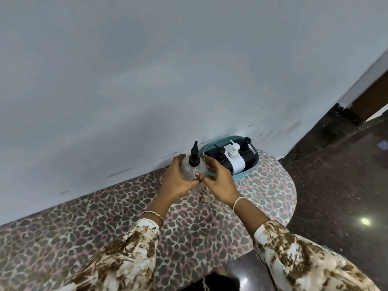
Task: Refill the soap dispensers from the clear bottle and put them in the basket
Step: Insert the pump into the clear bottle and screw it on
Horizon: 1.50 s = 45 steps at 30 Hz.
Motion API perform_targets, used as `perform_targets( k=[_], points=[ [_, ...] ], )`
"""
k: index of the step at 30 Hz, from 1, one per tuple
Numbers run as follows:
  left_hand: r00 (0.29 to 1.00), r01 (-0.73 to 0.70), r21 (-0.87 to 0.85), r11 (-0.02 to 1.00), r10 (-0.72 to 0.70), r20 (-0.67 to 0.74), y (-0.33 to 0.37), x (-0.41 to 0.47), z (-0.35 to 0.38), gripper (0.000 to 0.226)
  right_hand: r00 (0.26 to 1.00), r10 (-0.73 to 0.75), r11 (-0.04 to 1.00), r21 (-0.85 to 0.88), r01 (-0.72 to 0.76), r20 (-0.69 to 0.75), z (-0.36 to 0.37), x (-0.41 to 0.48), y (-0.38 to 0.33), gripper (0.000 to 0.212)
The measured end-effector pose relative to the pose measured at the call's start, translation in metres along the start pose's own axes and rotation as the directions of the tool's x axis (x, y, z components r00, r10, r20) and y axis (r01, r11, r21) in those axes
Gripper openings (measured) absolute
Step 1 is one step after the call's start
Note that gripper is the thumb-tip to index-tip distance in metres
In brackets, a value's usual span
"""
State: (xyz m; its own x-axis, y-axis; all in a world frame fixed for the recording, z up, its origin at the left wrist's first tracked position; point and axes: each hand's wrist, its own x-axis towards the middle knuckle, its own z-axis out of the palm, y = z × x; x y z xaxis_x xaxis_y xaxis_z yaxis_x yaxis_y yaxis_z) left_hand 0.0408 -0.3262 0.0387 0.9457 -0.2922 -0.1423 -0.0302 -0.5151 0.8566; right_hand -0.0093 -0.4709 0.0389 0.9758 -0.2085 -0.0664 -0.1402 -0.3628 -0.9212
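Observation:
A clear bottle (192, 170) with a black pointed nozzle cap stands upright on the leopard-print table (126, 206). My left hand (178, 179) wraps round its left side. My right hand (218, 177) curls round its right side, and the thumbs meet in front. Just behind to the right, a teal basket (255, 159) against the wall holds three pump dispensers: a black one (219, 155), a white one (236, 158) and another black one (246, 152).
A pale grey wall (147, 80) rises directly behind the table. The table's rounded right end (291, 196) drops to a dark polished floor (336, 175). A doorway edge (369, 97) shows at the upper right.

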Motion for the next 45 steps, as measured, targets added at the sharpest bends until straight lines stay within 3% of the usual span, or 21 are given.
perform_targets(
  k=[12,24,28,32,34,37,41,45],
  points=[
    [0.998,0.041,-0.055,0.998,-0.039,0.048,0.001,0.018,0.003,0.088,1.000,0.001,0.999,0.045,0.000,-0.012,0.003,0.017,0.016,0.060],
    [0.994,0.079,0.007,0.997,-0.079,0.078,0.006,0.010,0.004,0.107,1.000,0.003,0.999,0.047,-0.003,-0.010,-0.005,0.012,0.016,0.059],
    [0.998,0.054,0.137,0.989,-0.050,-0.034,0.020,-0.009,0.014,0.125,0.990,-0.005,1.000,-0.003,0.005,-0.140,-0.018,0.004,0.025,0.043],
    [0.952,-0.095,0.172,0.981,0.140,-0.273,0.037,-0.049,0.041,0.104,0.934,0.020,0.997,-0.057,-0.043,-0.356,-0.037,-0.006,0.038,0.020],
    [0.960,-0.119,0.122,0.985,0.145,-0.240,0.041,-0.064,0.062,0.083,0.897,0.044,0.994,-0.072,-0.084,-0.440,-0.049,-0.008,0.045,0.014],
    [0.997,-0.033,0.114,0.993,0.041,-0.068,0.043,-0.069,0.092,0.068,0.841,0.057,0.983,-0.117,-0.141,-0.538,-0.068,-0.003,0.057,0.010],
    [0.997,-0.070,0.123,0.990,0.068,0.018,0.037,-0.047,0.116,0.061,0.855,0.065,0.963,-0.192,-0.189,-0.515,-0.090,0.012,0.076,0.017],
    [0.998,-0.052,0.154,0.987,0.048,0.030,0.038,-0.012,0.126,0.074,0.929,0.025,0.939,-0.310,-0.148,-0.368,-0.108,0.025,0.090,0.055]
  ],
)
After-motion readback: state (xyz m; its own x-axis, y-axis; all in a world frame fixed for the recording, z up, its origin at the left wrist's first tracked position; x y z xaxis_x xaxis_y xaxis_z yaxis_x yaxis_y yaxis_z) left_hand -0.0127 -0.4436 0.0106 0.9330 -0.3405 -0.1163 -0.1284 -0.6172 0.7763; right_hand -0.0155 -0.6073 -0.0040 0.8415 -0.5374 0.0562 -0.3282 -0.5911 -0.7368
